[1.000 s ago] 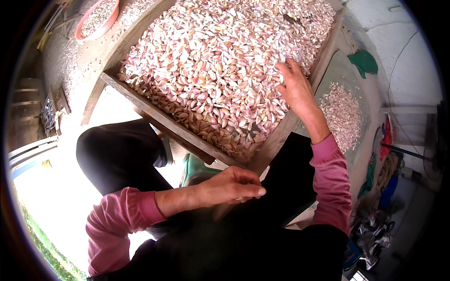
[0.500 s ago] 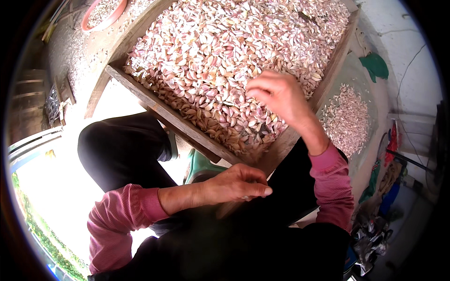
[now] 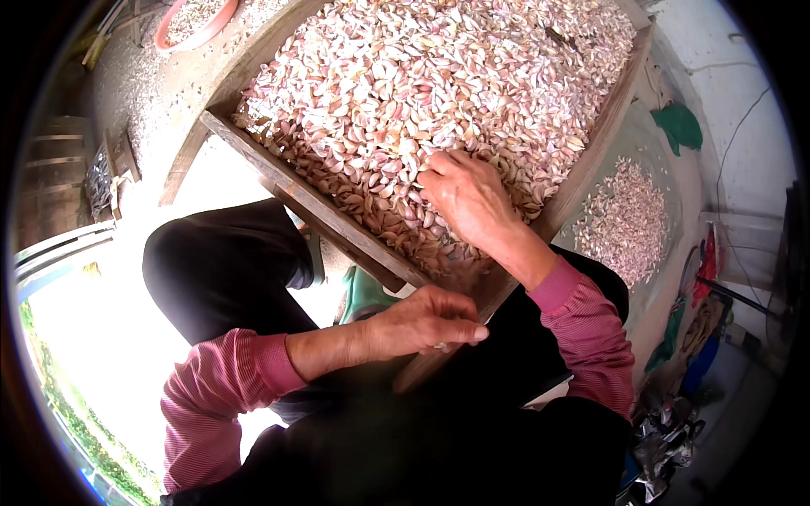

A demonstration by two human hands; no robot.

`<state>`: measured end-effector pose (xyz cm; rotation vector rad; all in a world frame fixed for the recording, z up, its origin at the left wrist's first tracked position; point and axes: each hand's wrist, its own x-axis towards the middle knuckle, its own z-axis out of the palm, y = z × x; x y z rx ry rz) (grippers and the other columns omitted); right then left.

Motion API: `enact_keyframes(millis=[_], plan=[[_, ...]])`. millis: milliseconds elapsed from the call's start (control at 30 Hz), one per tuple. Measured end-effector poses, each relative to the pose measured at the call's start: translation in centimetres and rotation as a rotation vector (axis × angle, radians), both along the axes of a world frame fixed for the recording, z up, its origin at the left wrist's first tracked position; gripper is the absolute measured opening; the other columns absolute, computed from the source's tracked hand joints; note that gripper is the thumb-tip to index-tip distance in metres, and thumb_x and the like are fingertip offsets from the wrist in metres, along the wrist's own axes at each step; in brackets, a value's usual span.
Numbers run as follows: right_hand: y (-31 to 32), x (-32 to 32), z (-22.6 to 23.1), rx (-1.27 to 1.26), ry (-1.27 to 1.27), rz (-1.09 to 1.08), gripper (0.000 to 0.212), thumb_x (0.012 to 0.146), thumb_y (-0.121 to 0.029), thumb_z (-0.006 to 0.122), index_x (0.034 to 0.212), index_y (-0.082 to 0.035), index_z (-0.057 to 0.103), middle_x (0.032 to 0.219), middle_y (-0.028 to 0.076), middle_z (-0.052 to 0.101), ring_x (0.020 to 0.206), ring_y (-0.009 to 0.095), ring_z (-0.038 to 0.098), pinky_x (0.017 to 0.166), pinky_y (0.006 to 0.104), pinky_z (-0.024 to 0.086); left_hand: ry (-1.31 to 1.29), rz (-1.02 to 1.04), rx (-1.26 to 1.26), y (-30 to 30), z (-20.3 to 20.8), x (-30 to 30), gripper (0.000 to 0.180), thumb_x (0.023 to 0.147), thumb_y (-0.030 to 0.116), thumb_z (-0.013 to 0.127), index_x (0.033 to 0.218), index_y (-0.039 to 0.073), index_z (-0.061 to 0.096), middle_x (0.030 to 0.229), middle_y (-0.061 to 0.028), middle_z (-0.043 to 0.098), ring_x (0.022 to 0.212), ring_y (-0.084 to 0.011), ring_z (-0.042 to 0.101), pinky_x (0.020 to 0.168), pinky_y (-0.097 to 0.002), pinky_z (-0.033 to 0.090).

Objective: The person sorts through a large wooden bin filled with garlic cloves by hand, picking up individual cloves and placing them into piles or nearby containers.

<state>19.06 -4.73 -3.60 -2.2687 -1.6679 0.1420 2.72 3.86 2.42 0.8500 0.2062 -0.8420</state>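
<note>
Beside my wooden tray (image 3: 312, 201): a green cloth (image 3: 677, 126), a floor heap (image 3: 624, 221).
My right hand (image 3: 466, 198) lies curled on pinkish-white garlic cloves (image 3: 439, 101), my left hand (image 3: 426, 320) curled apart; what either pinches, I cannot tell.

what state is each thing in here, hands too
right hand: fingers bent down among the cloves
left hand: curled, thumb against fingers, contents unclear
garlic cloves: loose, separated, heaped
wooden tray: open-topped, loaded, sparser at near corner
pinkish-red basin: upright, holding small pieces, partly out of view
pale pile: loosely spread, right of the tray
</note>
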Motion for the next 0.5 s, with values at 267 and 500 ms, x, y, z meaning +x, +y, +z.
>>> enact_keyframes(millis=[267,500], plan=[[-1.4,2.7,4.3,-0.038,0.381,-0.124,0.005,0.083,-0.007,0.069,0.082,-0.004,0.065,0.077,0.006,0.057,0.066,0.018,0.058,0.059,0.0335,0.047,0.133,0.178,-0.071,0.7,0.3,0.1,0.037,0.096,0.044,0.057,0.087,0.008,0.064,0.067,0.0028,0.053,0.055,-0.0048,0.045,0.047,-0.0187,0.032],[-2.7,3.2,8.8,0.067,0.764,0.092,0.009,0.085,-0.011,0.071,0.092,-0.006,0.073,0.089,0.005,0.069,0.079,0.014,0.064,0.065,0.0277,0.049,0.265,0.563,-0.112,1.8,-0.8,1.6,0.060,0.098,0.061,0.037,0.094,0.007,0.064,0.071,-0.0040,0.059,0.055,-0.0102,0.050,0.046,-0.0227,0.035]])
